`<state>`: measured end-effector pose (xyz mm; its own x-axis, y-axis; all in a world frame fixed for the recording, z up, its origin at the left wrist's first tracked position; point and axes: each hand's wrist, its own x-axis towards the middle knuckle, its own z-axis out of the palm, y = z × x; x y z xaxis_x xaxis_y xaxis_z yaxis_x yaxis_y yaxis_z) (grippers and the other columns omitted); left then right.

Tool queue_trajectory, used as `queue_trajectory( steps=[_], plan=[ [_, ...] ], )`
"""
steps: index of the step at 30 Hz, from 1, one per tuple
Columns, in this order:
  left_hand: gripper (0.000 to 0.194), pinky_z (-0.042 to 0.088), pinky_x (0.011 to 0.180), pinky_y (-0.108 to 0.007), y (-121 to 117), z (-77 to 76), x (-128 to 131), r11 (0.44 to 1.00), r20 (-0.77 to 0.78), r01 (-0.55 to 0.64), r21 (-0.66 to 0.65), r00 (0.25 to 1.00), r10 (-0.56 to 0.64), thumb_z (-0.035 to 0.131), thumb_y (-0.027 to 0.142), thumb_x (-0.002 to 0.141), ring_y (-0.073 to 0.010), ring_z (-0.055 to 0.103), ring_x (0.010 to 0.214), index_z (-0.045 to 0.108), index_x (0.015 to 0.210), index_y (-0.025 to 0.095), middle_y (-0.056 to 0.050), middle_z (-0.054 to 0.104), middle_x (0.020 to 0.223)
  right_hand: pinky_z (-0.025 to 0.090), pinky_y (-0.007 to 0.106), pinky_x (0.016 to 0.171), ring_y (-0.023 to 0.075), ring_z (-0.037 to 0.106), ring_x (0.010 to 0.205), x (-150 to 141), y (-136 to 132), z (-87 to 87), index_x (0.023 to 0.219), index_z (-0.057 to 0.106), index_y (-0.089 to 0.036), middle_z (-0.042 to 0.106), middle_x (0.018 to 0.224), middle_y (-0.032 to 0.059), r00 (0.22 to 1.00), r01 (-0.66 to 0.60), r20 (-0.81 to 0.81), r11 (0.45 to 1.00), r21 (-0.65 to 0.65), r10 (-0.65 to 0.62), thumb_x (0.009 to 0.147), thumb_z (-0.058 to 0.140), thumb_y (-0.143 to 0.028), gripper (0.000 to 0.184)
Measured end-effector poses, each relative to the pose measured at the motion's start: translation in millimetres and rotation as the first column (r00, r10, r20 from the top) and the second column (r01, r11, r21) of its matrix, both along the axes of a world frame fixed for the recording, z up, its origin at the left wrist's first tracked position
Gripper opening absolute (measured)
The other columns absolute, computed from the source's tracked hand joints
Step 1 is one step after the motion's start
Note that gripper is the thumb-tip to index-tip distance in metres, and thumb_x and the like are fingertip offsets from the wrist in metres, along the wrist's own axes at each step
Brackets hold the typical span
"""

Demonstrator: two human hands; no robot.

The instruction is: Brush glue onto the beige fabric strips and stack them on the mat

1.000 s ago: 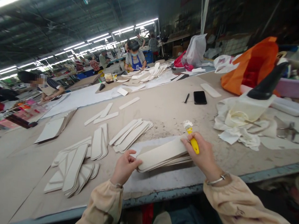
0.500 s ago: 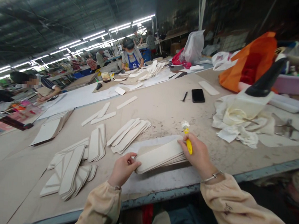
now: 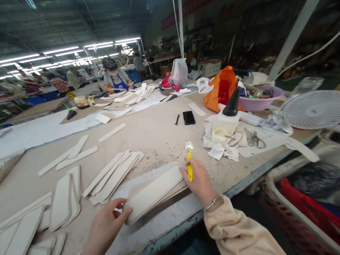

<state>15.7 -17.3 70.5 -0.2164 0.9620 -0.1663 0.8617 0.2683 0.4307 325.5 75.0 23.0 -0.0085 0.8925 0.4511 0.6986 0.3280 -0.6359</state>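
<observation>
Stack of off-white strips (image 3: 153,194): flat, round-cornered, slightly fanned, near front edge of bench (image 3: 157,138). Left hand (image 3: 105,226): thumb and fingers narrowly parted at stack's left end; can't tell if gripping. Right hand (image 3: 199,181): fingers wrapped on 1 yellow-handled brush (image 3: 190,172), bristles up, white-coated; fingertips at stack's right end. Farther, toward right edge: translucent container (image 3: 225,125), black cone on top, contents unclear. Behind it, purple basin (image 3: 251,105), mixed clutter inside, beside orange bag (image 3: 211,98).
</observation>
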Motion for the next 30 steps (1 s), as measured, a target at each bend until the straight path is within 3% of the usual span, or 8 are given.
queue_trajectory(
  steps=[5,10,16,20,22,24,26,30],
  plan=[
    [0.041,0.048,0.068,-0.033,1.9,3.0,1.4,0.999,-0.035,0.024,-0.028,0.999,-0.025,0.053,0.054,0.074,-0.0201,0.065,0.068,0.061,0.098,0.022,-0.003,0.067,0.088,0.049,0.036,0.082,0.0242,0.063,0.095,-1.6,-4.0,-1.0,0.096,0.050,-0.022,0.066,0.099,0.0074,0.994,-0.104,-0.039,0.991,-0.085,0.101,0.084,0.059,-0.024,0.015],
    [0.038,0.046,0.069,-0.033,4.0,8.0,5.7,0.997,-0.061,0.007,-0.071,0.998,-0.011,0.052,0.053,0.074,-0.0203,0.065,0.071,0.059,0.094,0.021,-0.003,0.067,0.090,0.048,0.036,0.083,0.0233,0.062,0.093,-3.4,-2.8,-1.6,0.095,0.049,-0.023,0.065,0.097,0.0058,0.987,-0.130,-0.109,0.982,-0.137,0.116,0.083,0.060,-0.022,0.017],
    [0.029,0.042,0.062,-0.030,6.3,15.1,10.7,0.997,-0.012,0.005,-0.080,1.000,-0.005,0.056,0.050,0.071,-0.0194,0.063,0.063,0.055,0.078,0.022,0.001,0.066,0.073,0.047,0.038,0.078,0.0246,0.062,0.086,-7.3,-0.8,-1.5,0.094,0.047,-0.023,0.063,0.091,0.0045,0.974,-0.133,-0.200,0.980,-0.145,0.103,0.078,0.062,-0.019,0.022],
    [0.030,0.040,0.059,-0.030,8.9,16.1,11.2,0.998,0.038,-0.061,0.028,0.997,0.060,0.064,0.047,0.063,-0.0191,0.057,0.058,0.054,0.074,0.021,0.004,0.058,0.062,0.047,0.037,0.081,0.0245,0.062,0.094,-9.2,0.9,-5.2,0.092,0.045,-0.023,0.062,0.091,0.0038,0.948,-0.156,-0.295,0.981,-0.112,0.117,0.077,0.062,-0.017,0.024],
    [0.037,0.041,0.059,-0.030,9.1,16.8,9.6,0.989,0.153,-0.115,0.098,0.983,0.099,0.069,0.048,0.059,-0.0186,0.055,0.058,0.057,0.080,0.020,0.005,0.056,0.059,0.047,0.037,0.083,0.0235,0.062,0.099,-9.2,0.7,-5.3,0.091,0.043,-0.024,0.061,0.092,0.0033,0.933,-0.165,-0.337,0.982,-0.087,0.127,0.077,0.061,-0.017,0.023],
    [0.044,0.041,0.060,-0.029,6.4,20.5,9.3,0.984,0.322,-0.152,0.092,0.940,0.115,0.073,0.049,0.057,-0.0182,0.055,0.059,0.060,0.085,0.018,0.005,0.057,0.060,0.048,0.036,0.083,0.0221,0.062,0.100,-8.0,-0.2,-2.0,0.090,0.041,-0.024,0.061,0.092,0.0027,0.907,-0.167,-0.400,0.984,-0.061,0.130,0.078,0.061,-0.019,0.023],
    [0.044,0.043,0.062,-0.028,-0.6,27.5,13.5,0.985,0.487,-0.164,0.044,0.865,0.123,0.076,0.048,0.058,-0.0178,0.056,0.063,0.063,0.085,0.016,0.002,0.061,0.064,0.049,0.034,0.079,0.0193,0.062,0.092,-5.2,-1.5,5.5,0.089,0.040,-0.024,0.062,0.094,0.0024,0.831,-0.190,-0.539,0.981,-0.038,0.140,0.079,0.063,-0.024,0.026],
    [0.036,0.046,0.064,-0.028,-25.9,36.1,41.5,0.979,0.790,-0.194,-0.068,0.588,0.172,0.078,0.042,0.062,-0.0172,0.059,0.068,0.069,0.085,0.015,-0.002,0.068,0.074,0.051,0.029,0.072,0.0135,0.059,0.079,7.9,-4.1,29.8,0.088,0.038,-0.025,0.062,0.105,0.0020,0.530,-0.246,-0.832,0.969,0.033,0.163,0.077,0.070,-0.029,0.034]
  ],
)
